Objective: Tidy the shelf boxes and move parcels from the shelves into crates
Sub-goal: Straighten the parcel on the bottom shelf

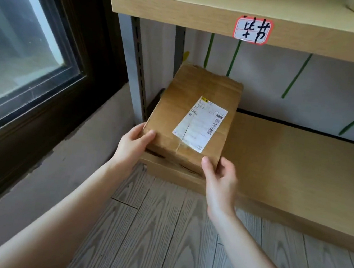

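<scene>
A brown cardboard parcel (188,104) with a white shipping label on top lies at the left end of the bottom shelf (288,167). My left hand (134,144) grips its near left corner, thumb on top. My right hand (221,180) holds the near right corner, thumb pressed against the front edge. The parcel's near end juts slightly past the shelf's front edge.
An upper shelf board (206,8) carries a red-bordered handwritten label (253,30). A dark-framed window (27,52) fills the left side. A perforated metal upright (139,64) stands by the parcel. Grey wood-plank floor (172,231) lies below.
</scene>
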`<action>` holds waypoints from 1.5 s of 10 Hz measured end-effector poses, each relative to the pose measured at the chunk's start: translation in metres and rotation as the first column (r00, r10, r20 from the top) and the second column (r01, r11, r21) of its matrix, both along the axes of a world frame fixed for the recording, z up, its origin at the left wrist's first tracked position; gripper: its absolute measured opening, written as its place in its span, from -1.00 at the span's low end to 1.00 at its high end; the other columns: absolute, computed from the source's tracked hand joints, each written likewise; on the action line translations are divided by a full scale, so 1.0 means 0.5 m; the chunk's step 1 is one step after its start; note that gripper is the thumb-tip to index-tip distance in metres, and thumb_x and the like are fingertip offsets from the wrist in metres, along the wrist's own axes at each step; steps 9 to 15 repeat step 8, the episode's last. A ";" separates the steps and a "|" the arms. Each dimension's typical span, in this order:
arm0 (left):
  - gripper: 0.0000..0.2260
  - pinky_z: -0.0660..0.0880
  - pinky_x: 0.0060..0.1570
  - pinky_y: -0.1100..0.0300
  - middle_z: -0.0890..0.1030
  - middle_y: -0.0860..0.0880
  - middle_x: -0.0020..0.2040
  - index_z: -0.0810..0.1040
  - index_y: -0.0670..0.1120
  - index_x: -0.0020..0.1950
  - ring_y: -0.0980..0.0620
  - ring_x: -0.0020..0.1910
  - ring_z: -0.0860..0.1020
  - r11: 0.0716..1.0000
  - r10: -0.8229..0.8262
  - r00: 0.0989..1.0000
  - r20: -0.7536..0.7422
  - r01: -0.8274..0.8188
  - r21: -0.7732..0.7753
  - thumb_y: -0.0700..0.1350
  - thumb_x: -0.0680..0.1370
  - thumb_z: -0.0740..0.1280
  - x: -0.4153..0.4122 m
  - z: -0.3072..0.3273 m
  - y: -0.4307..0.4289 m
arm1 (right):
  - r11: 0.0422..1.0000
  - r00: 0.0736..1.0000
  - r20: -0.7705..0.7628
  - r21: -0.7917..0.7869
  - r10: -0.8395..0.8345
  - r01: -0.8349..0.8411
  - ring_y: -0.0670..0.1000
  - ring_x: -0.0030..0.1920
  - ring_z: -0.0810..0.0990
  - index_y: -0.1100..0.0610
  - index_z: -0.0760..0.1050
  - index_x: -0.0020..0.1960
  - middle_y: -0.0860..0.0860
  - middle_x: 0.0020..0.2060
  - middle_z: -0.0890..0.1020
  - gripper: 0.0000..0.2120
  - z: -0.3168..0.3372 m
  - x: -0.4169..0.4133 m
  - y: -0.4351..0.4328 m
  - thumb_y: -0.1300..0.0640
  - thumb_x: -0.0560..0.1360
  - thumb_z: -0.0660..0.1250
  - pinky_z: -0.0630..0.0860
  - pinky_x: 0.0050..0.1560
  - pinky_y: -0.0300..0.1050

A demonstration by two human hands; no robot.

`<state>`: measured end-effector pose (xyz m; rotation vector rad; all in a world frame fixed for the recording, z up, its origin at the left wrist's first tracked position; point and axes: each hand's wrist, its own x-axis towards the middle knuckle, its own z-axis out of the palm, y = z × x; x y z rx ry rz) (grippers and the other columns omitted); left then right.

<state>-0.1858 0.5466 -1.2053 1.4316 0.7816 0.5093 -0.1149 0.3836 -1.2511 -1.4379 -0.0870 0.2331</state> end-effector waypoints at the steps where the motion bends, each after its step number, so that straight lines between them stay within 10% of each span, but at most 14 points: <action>1: -0.75 0.43 0.27 -0.07 0.59 -0.06 0.17 0.48 -0.01 0.23 -0.07 0.19 0.54 0.998 -0.007 1.000 0.011 0.008 -0.069 -0.17 0.56 0.26 -0.013 -0.023 0.001 | 1.000 0.995 0.104 -0.027 -0.008 0.011 -0.34 -0.22 0.55 0.09 0.41 0.04 -0.11 -0.16 0.58 -0.78 -0.015 -0.016 0.004 0.22 0.45 0.38 0.43 -0.18 -0.51; 4: -0.74 0.47 0.19 0.03 0.57 -0.04 0.12 0.47 -0.09 0.25 -0.03 0.13 0.54 0.995 0.053 0.996 -0.078 -0.047 0.083 -0.10 0.57 0.24 -0.005 -0.035 0.015 | 0.992 0.991 0.131 -0.130 0.021 -0.004 -0.15 -0.09 0.56 0.09 0.41 0.09 -0.01 -0.08 0.59 -0.74 -0.020 -0.005 0.022 0.14 0.45 0.39 0.42 -0.07 -0.36; 6: -0.76 0.31 -0.25 0.19 0.47 0.00 -0.24 0.44 -0.18 -0.12 0.00 -0.14 0.43 0.955 0.144 0.951 -0.273 -0.062 0.291 0.00 0.55 0.24 0.038 -0.048 0.051 | 0.949 0.990 0.120 -0.315 0.074 -0.033 0.01 0.05 0.51 0.20 0.42 0.23 0.04 0.01 0.55 -0.62 -0.017 0.045 0.056 0.03 0.49 0.32 0.36 0.03 -0.22; 8: -0.54 0.38 0.08 0.12 0.52 -0.15 0.19 0.40 -0.24 0.26 -0.11 0.14 0.48 0.961 0.222 0.907 -0.358 -0.141 0.238 0.10 0.56 0.16 0.052 -0.056 0.045 | 0.931 0.996 0.002 -0.357 0.084 -0.078 -0.08 0.00 0.51 0.18 0.39 0.30 -0.02 0.03 0.58 -0.54 -0.003 0.062 0.055 -0.03 0.49 0.30 0.38 0.04 -0.36; 15: -0.54 0.38 0.08 0.12 0.52 -0.15 0.19 0.40 -0.24 0.26 -0.11 0.14 0.48 0.961 0.222 0.907 -0.358 -0.141 0.238 0.10 0.56 0.16 0.052 -0.056 0.045 | 0.931 0.996 0.002 -0.357 0.084 -0.078 -0.08 0.00 0.51 0.18 0.39 0.30 -0.02 0.03 0.58 -0.54 -0.003 0.062 0.055 -0.03 0.49 0.30 0.38 0.04 -0.36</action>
